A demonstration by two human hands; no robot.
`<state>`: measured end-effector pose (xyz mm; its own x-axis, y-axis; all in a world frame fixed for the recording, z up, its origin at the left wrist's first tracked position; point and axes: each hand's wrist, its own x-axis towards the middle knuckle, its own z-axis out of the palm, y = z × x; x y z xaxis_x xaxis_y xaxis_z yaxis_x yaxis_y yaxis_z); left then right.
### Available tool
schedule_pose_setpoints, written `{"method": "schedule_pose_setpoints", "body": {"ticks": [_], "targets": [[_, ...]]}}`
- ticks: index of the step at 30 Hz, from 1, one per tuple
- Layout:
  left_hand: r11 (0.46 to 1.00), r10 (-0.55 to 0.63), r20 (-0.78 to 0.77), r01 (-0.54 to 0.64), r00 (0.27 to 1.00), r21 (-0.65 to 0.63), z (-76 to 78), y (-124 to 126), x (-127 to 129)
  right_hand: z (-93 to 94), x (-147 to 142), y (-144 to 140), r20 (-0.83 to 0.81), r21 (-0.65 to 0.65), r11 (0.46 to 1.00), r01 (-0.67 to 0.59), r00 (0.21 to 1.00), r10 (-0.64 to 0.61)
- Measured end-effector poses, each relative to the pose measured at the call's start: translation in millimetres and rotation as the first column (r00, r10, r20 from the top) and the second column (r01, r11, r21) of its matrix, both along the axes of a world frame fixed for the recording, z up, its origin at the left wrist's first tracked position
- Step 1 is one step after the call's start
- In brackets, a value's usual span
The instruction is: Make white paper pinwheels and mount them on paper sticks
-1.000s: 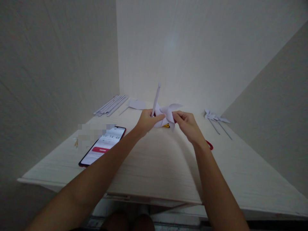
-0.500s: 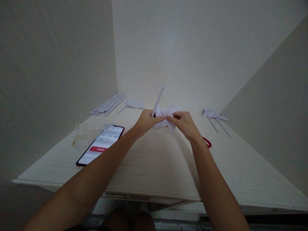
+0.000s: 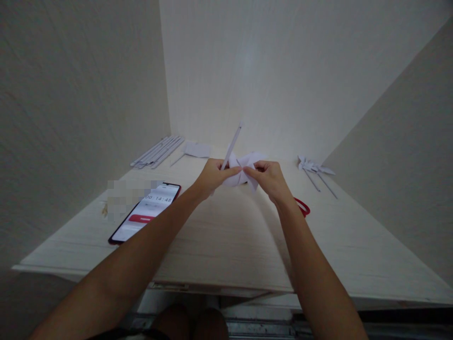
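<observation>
A pale wooden table [image 3: 226, 245] fills the lower half of the view, set into a corner of plain white walls [image 3: 283, 71]. Above its far middle, both hands meet around a white paper pinwheel [image 3: 247, 167], held clear of the tabletop. The left hand [image 3: 210, 175] is closed around the pinwheel's white stick [image 3: 231, 146], which rises tilted up and to the right out of its grip; the thumb points toward the paper blades. The right hand [image 3: 269, 179] pinches the folded blades between thumb and fingers, touching the left thumb tip at the wheel's centre.

On the near left of the table lies a phone [image 3: 146, 212] with a dark red case, screen up and lit, showing a timer and a red button. At the far left, against the wall, a bundle of white sticks [image 3: 157, 152] lies side by side, and just right of it a flat paper piece [image 3: 196, 150]. At the far right rest finished pinwheels [image 3: 313, 167] with their sticks pointing toward the near side. A red looped object [image 3: 302, 207] shows partly beyond the right wrist; what it is cannot be told.
</observation>
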<state>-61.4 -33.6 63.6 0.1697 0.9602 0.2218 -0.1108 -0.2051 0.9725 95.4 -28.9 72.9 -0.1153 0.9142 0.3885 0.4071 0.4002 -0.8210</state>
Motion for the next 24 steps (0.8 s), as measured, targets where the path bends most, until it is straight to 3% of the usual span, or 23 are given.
{"method": "schedule_pose_setpoints", "body": {"ticks": [9,14,18,21,24], "targets": [[0.997,-0.046,-0.047,0.048,0.998,0.06,-0.1,3,-8,3.4,1,-4,-0.017,0.011,1.0,0.029,0.999,-0.029],[0.998,0.049,-0.08,-0.045,0.996,0.053,-1.4,4,-8,5.1,0,-6,-0.076,-0.045,0.999,0.014,0.997,-0.017],[0.997,0.044,-0.043,-0.041,0.998,0.069,-2.0,4,-7,4.7,-1,-4,-0.158,-0.105,0.994,0.008,0.987,-0.024],[0.984,0.069,-0.037,-0.062,0.997,0.17,0.9,2,-8,4.5,-2,-4,-0.155,-0.118,0.993,0.024,0.987,-0.042],[0.925,0.128,-0.121,-0.074,0.984,0.372,4.6,1,-13,4.3,-1,-4,-0.106,-0.097,0.995,0.038,0.993,-0.049]]}}
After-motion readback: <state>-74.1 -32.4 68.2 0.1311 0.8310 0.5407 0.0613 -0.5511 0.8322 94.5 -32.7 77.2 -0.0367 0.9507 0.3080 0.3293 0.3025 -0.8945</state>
